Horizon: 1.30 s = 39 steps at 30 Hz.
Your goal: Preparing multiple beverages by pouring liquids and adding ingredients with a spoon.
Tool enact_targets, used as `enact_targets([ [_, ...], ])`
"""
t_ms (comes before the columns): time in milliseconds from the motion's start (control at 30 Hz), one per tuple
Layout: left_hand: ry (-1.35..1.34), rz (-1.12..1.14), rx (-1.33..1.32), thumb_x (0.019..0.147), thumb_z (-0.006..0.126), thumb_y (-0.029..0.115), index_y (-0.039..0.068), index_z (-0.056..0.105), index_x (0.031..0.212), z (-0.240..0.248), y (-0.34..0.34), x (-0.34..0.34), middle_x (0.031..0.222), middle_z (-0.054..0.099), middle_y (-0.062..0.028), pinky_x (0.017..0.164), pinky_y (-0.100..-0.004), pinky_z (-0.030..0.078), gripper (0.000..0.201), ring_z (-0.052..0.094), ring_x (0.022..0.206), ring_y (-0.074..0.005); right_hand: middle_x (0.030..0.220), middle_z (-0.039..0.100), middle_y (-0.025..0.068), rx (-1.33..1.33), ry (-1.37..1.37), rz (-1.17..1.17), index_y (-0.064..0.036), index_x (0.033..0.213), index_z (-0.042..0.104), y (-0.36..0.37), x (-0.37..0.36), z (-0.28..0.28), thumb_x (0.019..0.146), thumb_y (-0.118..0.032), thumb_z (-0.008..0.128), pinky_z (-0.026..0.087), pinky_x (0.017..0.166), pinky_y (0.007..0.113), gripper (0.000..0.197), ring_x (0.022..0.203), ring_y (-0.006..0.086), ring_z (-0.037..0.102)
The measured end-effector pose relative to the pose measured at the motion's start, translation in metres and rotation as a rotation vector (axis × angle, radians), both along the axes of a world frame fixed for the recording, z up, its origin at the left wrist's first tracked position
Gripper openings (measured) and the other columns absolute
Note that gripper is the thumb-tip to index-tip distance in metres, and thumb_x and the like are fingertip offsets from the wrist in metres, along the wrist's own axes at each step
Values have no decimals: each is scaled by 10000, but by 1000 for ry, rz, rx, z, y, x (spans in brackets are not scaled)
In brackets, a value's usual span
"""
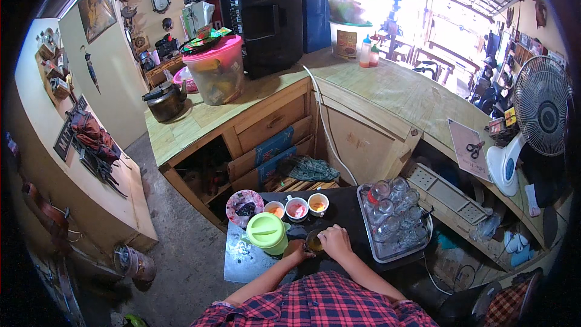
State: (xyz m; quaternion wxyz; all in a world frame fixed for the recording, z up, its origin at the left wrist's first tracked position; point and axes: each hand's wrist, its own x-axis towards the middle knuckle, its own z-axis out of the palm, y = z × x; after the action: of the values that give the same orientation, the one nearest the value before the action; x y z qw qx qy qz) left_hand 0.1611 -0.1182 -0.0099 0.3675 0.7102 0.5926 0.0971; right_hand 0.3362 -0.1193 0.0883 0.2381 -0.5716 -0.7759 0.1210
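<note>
My left hand [297,251] is closed round the side of a small dark-looking glass [314,243] with something yellowish in it. At its rim, my right hand [334,241] has its fingers bent and closed; whatever they hold is hidden. Beyond the hands stand three white cups: the left cup [274,209] and right cup [318,204] with orange-yellow contents, the middle cup [296,208] with pinkish-red. A light green lidded container [267,232] is just left of my left hand. Behind it sits a pink-and-white bowl [244,207] with something dark inside.
Right of my hands, a white tray [367,239] carries several clear glass jars [396,218]. A wooden counter [387,91] bends round ahead, bearing a black speaker [261,21], a pink-lidded bucket [216,72], a kettle [166,102], scissors [475,149] and a fan [541,106].
</note>
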Motion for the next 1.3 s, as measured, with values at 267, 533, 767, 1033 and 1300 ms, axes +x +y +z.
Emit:
enact_targets([
  [267,37,-26,0,617,816,375,62,671,904,4,2,4,888,672,-161,727,-423,497,449,648,830,-331,763,671,109,-16,-97,-12,-64,751,709,-1,0,0,798,-216,613,466,714,436,185,783,295,608],
  [533,-30,-56,33,618,816,375,58,665,916,-13,4,-1,904,671,-166,743,-433,492,460,640,852,-351,760,669,113,-18,-48,-14,-66,734,703,3,-4,-4,801,-208,602,467,714,441,187,773,290,613],
  [767,-104,-25,-16,632,810,374,53,662,927,-48,6,-5,910,671,-164,755,-427,489,461,639,862,-345,763,666,112,-44,-33,18,-68,740,703,5,-5,-8,807,-215,588,457,703,438,198,773,284,612],
  [1033,8,-50,13,638,807,394,54,664,925,-21,5,0,905,672,-161,754,-423,492,468,641,856,-342,760,667,105,9,-68,23,-73,736,703,4,-4,-7,802,-222,591,444,700,440,198,767,273,617],
  [1300,39,-70,5,632,812,385,53,663,918,-23,8,4,893,671,-163,745,-428,493,462,641,853,-342,748,666,102,16,-15,29,-75,715,702,8,-2,-16,810,-235,570,436,719,429,228,797,281,611],
])
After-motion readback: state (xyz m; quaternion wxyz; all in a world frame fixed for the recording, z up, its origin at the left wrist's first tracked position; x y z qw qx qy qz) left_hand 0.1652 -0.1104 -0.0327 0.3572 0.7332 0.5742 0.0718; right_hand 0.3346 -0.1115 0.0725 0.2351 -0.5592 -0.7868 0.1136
